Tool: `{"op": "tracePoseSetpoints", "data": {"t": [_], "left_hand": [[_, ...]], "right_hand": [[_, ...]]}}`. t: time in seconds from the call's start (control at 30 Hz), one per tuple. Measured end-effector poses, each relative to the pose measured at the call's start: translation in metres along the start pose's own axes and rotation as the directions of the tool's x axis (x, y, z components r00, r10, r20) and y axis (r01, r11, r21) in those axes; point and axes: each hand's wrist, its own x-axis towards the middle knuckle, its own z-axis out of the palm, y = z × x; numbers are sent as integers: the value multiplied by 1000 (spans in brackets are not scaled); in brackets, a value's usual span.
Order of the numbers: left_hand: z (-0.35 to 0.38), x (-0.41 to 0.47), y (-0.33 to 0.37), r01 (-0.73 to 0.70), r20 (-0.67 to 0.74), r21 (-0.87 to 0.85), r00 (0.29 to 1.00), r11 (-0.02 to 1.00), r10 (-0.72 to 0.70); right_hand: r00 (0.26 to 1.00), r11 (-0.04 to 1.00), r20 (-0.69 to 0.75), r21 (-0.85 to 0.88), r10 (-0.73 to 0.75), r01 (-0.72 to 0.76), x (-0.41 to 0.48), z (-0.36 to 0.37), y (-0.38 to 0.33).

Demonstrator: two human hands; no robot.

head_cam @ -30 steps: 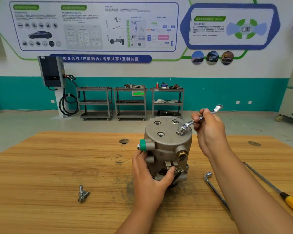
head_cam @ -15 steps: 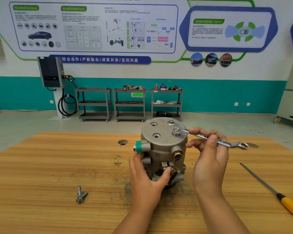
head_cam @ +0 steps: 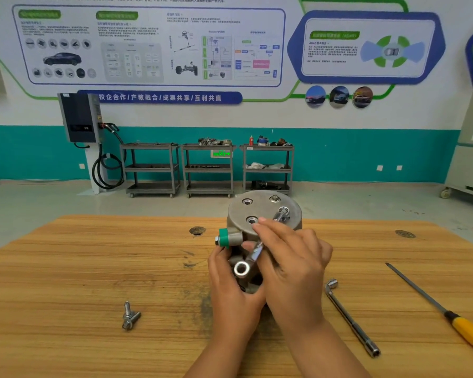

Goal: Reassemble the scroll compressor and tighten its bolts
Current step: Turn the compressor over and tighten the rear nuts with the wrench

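On the desk [head_cam: 66,268], a bolt gets one more turn.
Nearest, two spare bolts [head_cam: 130,317] lie loose on the left, so more may be left to fit. Next, the left hand [head_cam: 230,285] wraps round the side of the compressor [head_cam: 262,211], which stands in the middle. The right hand [head_cam: 292,271] bends over it, fingers pinched on the wrench [head_cam: 253,256]. Its handle pointed out to the right a moment ago; now it points back at the person. So the top bolt [head_cam: 283,211] is likely getting tighter.
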Motion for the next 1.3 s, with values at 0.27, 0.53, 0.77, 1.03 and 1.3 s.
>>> {"op": "tracePoseSetpoints", "data": {"t": [0.27, 0.53, 0.77, 1.03, 1.3], "left_hand": [[1, 1, 8, 32, -32, -5, 999, 999, -32], [0, -2, 3, -22, -2, 87, 1000, 996, 22], [0, -2, 0, -16, 39, 94, 999, 995, 12], [-1, -2, 1, -32, 53, 78, 998, 996, 28], [0, -1, -1, -37, 35, 64, 999, 997, 34]], "right_hand": [[997, 995, 65, 87, -48, 43, 16, 18, -13], [941, 689, -1, 682, 337, -246, 48, -4, 7], [600, 28, 415, 807, 684, -590, 82, 0, 66], [515, -20, 521, 715, 680, -698, 81, 17, 83], [580, 117, 434, 723, 690, -681, 74, 16, 79]]}}
